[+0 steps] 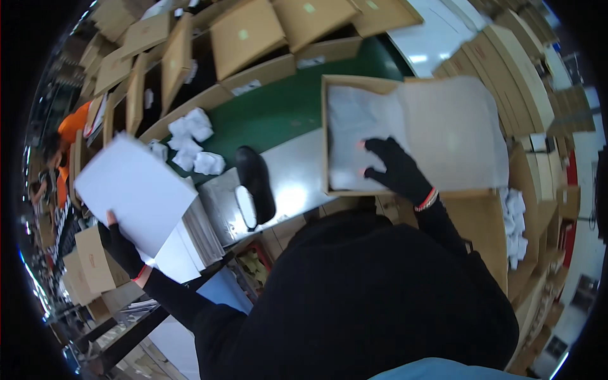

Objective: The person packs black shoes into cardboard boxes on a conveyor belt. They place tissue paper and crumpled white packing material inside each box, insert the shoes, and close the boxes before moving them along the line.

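Note:
My left hand point(120, 248), in a black fingerless glove, is closed on the near edge of a white sheet point(136, 193), its thumb on top. The sheet is raised and tilted above a stack of white sheets point(201, 237). My right hand point(396, 168), gloved the same way, has its thumb and fingers spread over an open cardboard box point(325, 136). Pale tissue paper point(453, 133) lines that box and drapes over its right side. Whether my right fingertips touch the paper, I cannot tell. Between my hands, black footwear point(256, 183) with a white part lies on the metal surface.
Crumpled white paper wads point(190, 142) lie left of the footwear, beside a green conveyor belt point(272, 111). Open-lidded cardboard boxes point(247, 38) line its far side. More boxes point(506, 82) are stacked at the right, above further paper wads point(514, 225). A person in orange point(75, 123) is at far left.

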A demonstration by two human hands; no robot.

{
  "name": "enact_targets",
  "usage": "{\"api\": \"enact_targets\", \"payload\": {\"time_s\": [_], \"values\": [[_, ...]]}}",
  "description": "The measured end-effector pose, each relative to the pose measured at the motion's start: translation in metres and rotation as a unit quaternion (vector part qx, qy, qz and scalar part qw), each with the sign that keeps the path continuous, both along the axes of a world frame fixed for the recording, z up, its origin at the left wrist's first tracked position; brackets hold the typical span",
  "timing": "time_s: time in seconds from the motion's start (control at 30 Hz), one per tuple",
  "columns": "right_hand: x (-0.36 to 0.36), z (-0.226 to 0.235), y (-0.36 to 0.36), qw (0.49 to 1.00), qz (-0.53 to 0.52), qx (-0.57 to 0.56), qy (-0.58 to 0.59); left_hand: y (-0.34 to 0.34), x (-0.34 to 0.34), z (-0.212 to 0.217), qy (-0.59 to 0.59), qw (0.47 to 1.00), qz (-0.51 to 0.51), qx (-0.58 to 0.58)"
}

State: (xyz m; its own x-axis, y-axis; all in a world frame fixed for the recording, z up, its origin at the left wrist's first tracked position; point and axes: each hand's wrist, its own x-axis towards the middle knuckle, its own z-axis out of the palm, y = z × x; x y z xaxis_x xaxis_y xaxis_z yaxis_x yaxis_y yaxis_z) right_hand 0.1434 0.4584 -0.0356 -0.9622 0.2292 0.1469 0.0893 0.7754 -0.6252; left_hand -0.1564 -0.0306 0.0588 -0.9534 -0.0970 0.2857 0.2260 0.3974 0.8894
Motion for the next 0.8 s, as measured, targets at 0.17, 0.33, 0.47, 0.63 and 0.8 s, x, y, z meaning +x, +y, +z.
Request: {"api": "enact_targets", "payload": {"time_s": [0.17,0.33,0.47,0.63,0.8], "values": [[0.084,-0.019,0.078,0.981,-0.142,0.127,-0.025,0.222,0.052,-0.052,-0.084,0.965,-0.247,-0.025],[0.152,-0.041,0.118,0.936,-0.172,0.238,-0.196,0.408,0.152,-0.211,-0.049,0.914,-0.342,-0.210],[0.168,-0.037,0.136,0.927,-0.156,0.219,-0.260,0.438,0.182,-0.227,-0.029,0.929,-0.279,-0.242],[0.159,-0.028,0.148,0.962,-0.142,0.203,-0.112,0.463,0.189,-0.227,-0.055,0.934,-0.303,-0.179],[0.135,-0.025,0.143,0.967,-0.081,0.195,-0.141,0.469,0.204,-0.234,0.048,0.913,-0.280,-0.295]]}}
